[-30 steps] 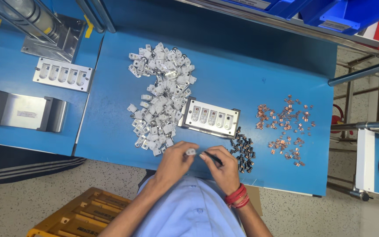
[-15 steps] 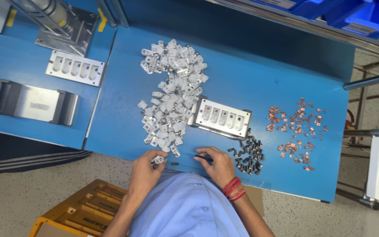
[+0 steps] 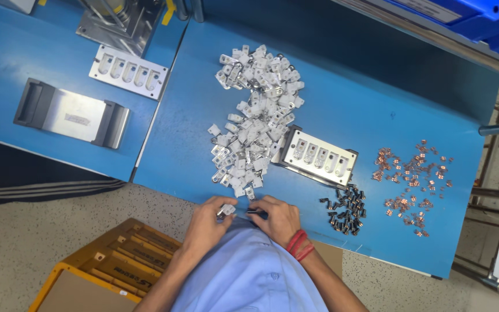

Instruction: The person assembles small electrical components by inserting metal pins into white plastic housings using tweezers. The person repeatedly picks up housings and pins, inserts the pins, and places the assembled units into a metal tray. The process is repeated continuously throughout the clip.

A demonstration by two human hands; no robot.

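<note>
My left hand (image 3: 206, 224) pinches a small silver-white metal part (image 3: 226, 210) at the near edge of the blue table (image 3: 353, 98). My right hand (image 3: 280, 218), with red threads on the wrist, grips a thin dark tool (image 3: 256, 212) whose tip points toward that part. Just beyond both hands lies a long heap of several similar white metal parts (image 3: 253, 118). To its right sits a metal fixture plate (image 3: 319, 157) with a row of slots. A pile of small black screws (image 3: 345, 209) lies right of my right hand.
Copper-coloured small parts (image 3: 414, 176) are scattered at the right. On the left table are a second slotted plate (image 3: 127, 72), a grey metal block (image 3: 73, 114) and a machine base (image 3: 125, 20). A yellow crate (image 3: 90, 271) stands on the floor below left.
The view has shifted, so the table sits further right and lower. My hands have stayed together at the table's near edge, still on the small part and the tool.
</note>
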